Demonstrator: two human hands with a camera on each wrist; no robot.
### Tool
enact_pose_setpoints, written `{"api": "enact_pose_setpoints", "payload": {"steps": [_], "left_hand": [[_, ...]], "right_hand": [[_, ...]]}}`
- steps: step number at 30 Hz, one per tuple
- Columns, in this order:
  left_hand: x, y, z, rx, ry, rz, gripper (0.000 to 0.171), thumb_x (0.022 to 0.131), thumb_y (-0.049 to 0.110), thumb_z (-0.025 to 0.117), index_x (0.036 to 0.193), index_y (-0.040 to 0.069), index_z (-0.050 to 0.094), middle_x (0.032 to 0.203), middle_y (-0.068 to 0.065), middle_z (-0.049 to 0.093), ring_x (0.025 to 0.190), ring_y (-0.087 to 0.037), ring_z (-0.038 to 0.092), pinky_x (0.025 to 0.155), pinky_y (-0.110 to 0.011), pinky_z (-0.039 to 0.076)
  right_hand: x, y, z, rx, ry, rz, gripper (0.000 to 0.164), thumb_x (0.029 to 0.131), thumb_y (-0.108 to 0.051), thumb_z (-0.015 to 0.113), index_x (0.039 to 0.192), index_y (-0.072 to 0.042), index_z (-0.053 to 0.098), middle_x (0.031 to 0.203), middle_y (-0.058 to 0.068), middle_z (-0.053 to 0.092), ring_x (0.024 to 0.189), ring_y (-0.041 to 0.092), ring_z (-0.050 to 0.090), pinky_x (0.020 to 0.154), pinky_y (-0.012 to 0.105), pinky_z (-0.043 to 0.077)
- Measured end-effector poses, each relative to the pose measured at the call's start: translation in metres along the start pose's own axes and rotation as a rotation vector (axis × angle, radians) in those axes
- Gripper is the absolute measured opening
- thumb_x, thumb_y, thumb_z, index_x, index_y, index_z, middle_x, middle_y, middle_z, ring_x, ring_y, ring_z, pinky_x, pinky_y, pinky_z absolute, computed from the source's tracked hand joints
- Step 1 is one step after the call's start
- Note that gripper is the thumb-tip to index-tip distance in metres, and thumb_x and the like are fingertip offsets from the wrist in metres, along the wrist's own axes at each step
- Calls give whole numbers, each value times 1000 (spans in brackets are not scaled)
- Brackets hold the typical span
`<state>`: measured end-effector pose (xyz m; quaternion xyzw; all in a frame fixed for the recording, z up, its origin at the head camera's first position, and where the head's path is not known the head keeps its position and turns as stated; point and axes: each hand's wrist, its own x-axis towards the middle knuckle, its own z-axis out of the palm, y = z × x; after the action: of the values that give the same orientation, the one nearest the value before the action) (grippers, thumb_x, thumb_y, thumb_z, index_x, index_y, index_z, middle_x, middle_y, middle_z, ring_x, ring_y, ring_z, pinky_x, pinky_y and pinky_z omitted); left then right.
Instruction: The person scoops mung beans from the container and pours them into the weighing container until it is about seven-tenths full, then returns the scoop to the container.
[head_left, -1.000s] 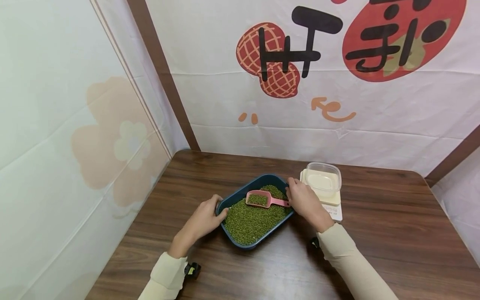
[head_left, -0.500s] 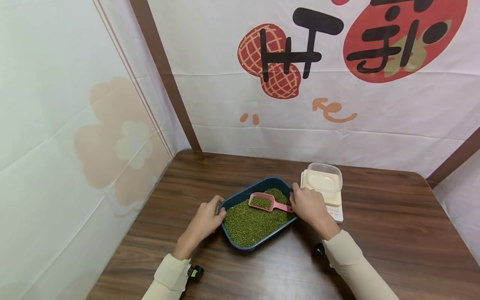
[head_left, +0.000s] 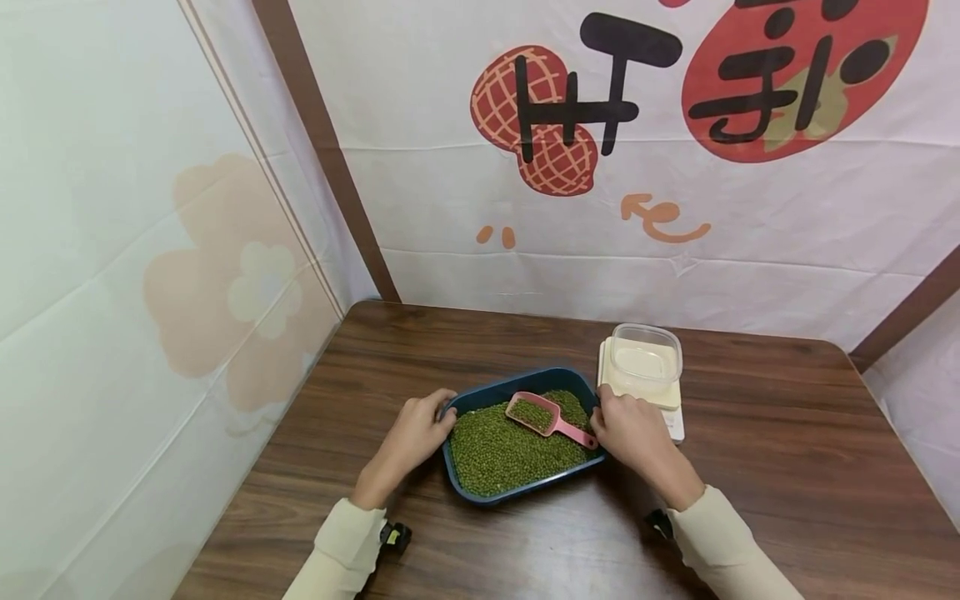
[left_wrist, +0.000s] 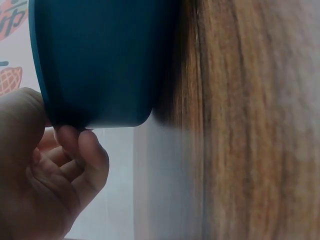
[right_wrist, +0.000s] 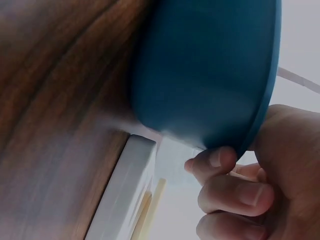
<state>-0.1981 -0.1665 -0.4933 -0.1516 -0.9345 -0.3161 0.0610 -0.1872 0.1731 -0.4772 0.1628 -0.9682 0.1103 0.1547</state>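
A dark blue rectangular tub (head_left: 517,491) full of green beans (head_left: 498,454) stands on the table between both hands. On the beans lies a pink scoop (head_left: 557,423) with some beans in its bowl, its handle toward the right end. My left hand (head_left: 414,429) grips the tub's left rim, thumb over the edge and fingers curled against the outer wall (left_wrist: 100,60). At the opposite end my right hand (head_left: 633,429) pinches the right rim, fingers bent under it beside the outer wall (right_wrist: 205,75).
Behind the right hand sits a white kitchen scale (head_left: 677,423) bearing a clear plastic container (head_left: 647,354). The wooden table (head_left: 787,450) reaches back to a printed cloth wall (head_left: 435,167). Another cloth wall (head_left: 90,333) borders the left side.
The tub has turned clockwise, its right end coming toward the person and slightly right with the right hand. The scoop turned along with it. The left hand stays at the left rim.
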Motion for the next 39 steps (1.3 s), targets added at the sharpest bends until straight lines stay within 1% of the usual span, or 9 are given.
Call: {"api": "enact_pose_setpoints", "payload": {"steps": [2,5,14,19,24,31,34,36,39], "left_hand": [[2,1,1,3,0,9,25,95,15,57,119,12,65,57,4,46,44,-7,34,49,-25,35],[6,1,3,7,-8,21,26,96,16,57,120,13,65,55,4,46,43,-6,32,48,-24,34],[14,4,10,0,-40,51,28,97,19,56,124,15,65,56,6,49,43,-7,35,46,-23,33],[17,6,13,-15,-59,61,29,98,19,56,125,15,64,56,5,49,43,-6,36,45,-22,32],[18,9,14,-25,-74,72,30,98,19,56,126,15,63,53,6,49,41,-6,34,44,-21,31],[20,13,16,-62,-116,97,32,99,20,54,129,13,61,49,5,47,39,-8,34,43,-21,33],[21,13,17,-65,-110,105,30,99,20,55,127,13,62,50,5,47,39,-8,34,44,-22,33],[22,13,18,-71,-104,101,27,98,19,55,123,13,64,52,5,48,41,-8,35,45,-22,33],[23,12,19,-85,-96,92,22,98,19,57,117,13,67,56,5,51,43,-9,37,46,-23,34]], "right_hand": [[-4,0,-2,9,-7,-2,17,81,-12,62,94,-2,60,49,-6,41,41,12,39,37,32,34],[-10,-1,-5,16,-15,8,32,79,-12,62,109,0,61,48,-7,41,41,11,38,36,32,32],[-30,-2,-15,23,-58,63,41,79,-13,61,118,-5,52,46,-6,37,40,13,34,36,30,24],[-40,-3,-19,41,-80,87,42,80,-14,61,119,-1,54,48,-5,39,41,11,35,35,29,25],[-48,-4,-22,47,-81,102,47,80,-15,61,124,-1,54,49,-6,40,42,11,36,36,31,28],[-60,-5,-25,45,-73,123,41,79,-18,62,117,-3,55,50,-6,41,43,14,38,37,33,31],[-62,-5,-26,40,-83,128,44,81,-20,63,120,-3,55,50,-6,41,43,14,38,36,33,31],[-63,-5,-28,28,-70,129,45,82,-22,64,122,-3,57,51,-5,43,42,15,40,36,34,32],[-61,-5,-30,3,1,93,40,83,-24,67,117,-4,62,60,-1,55,46,18,49,36,35,36]]}}
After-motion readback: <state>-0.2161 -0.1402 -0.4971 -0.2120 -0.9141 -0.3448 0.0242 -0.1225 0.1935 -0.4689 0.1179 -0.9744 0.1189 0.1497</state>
